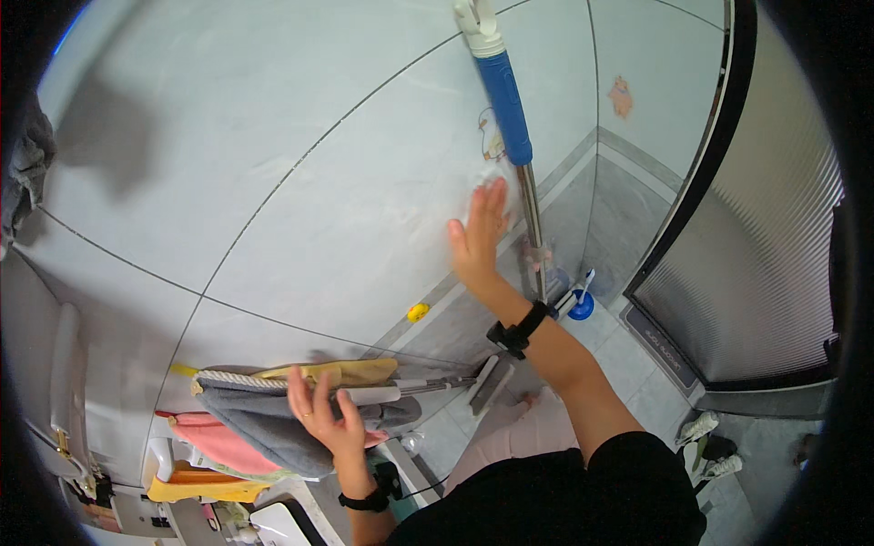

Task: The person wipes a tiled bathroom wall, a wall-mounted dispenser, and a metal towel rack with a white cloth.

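My right hand (480,238) reaches up to the pale tiled wall (364,182), fingers stretched out and nearly flat against it. A whitish patch shows by its fingertips; I cannot make out whether it is a wipe or a mark. Just right of this hand stands a metal pole with a blue grip (506,105) and a white top. Lower left, my left hand (326,417) is held in the air with fingers spread, holding nothing. Behind it hang a grey towel (250,419) and a pink towel (208,437). Both wrists wear black bands.
A yellow wall hook (418,312) sits below my right hand. A blue-based toilet brush (581,305) stands in the floor corner. On the right is a ribbed glass door (737,264) in a black frame. Shoes (699,428) lie at lower right; a cluttered counter (309,510) is lower left.
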Demonstrator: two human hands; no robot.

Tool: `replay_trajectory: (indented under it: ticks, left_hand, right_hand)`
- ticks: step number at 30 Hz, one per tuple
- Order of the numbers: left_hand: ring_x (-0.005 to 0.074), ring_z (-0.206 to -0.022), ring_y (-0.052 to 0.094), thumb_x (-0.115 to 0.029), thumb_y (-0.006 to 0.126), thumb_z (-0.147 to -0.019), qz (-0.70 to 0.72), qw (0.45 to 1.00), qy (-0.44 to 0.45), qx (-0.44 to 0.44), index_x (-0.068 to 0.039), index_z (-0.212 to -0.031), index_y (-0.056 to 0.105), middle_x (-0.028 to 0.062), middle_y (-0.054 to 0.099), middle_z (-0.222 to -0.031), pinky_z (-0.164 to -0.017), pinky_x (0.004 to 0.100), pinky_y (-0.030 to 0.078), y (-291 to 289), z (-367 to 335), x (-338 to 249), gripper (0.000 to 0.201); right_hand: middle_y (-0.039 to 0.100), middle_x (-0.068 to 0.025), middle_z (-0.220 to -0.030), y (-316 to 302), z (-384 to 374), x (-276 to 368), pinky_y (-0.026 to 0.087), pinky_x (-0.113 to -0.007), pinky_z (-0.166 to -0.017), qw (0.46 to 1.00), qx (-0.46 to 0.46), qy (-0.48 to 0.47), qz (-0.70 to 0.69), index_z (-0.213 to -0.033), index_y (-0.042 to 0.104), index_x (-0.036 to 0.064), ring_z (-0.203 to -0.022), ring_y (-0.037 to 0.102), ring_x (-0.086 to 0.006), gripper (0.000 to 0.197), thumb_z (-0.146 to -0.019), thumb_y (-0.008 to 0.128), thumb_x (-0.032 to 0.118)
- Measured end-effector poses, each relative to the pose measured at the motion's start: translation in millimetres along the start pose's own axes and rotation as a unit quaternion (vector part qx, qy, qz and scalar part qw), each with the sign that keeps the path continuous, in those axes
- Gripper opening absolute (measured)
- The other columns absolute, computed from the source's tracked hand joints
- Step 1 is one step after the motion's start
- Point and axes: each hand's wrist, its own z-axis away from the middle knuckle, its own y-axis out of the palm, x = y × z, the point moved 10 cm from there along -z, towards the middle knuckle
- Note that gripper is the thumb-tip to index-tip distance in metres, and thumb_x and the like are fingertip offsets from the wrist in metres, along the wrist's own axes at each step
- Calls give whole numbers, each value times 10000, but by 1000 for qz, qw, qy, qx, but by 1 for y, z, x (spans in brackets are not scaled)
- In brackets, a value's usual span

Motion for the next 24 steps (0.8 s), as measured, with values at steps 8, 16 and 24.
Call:
replay_trajectory:
  ticks: [8, 16, 24]
  left_hand:
    - [421, -1300, 20, -147, 553, -735, -91, 991, -45, 86, -52, -1359, 201, 241, 31, -1414, -1038, 492, 82, 26, -17, 25, 722]
    - [435, -1295, 6, -215, 556, -776, -125, 987, -36, 89, -47, -1371, 154, 279, -13, -1399, -1034, 500, 81, 31, -15, 24, 737]
    - [464, -1281, 35, -176, 555, -754, -140, 984, -33, 102, -29, -1362, 168, 310, 18, -1382, -1027, 512, 113, 34, -16, 27, 736]
  right_hand:
    - [8, -228, -1416, 4, 81, -111, 31, -426, -1053, 958, 31, 278, -55, -1350, 69, -42, -1314, 18, -358, 682, -868, 416, 294]
    - [-20, -192, -1430, 21, 73, -20, 20, -463, -1049, 986, 85, 118, -78, -1367, 76, 7, -1323, -1, -332, 685, -861, 447, 281]
    - [51, -190, -1427, 47, 99, 80, 35, -552, -1016, 957, 252, -141, -12, -1360, 130, 8, -1321, 30, -344, 715, -818, 500, 290]
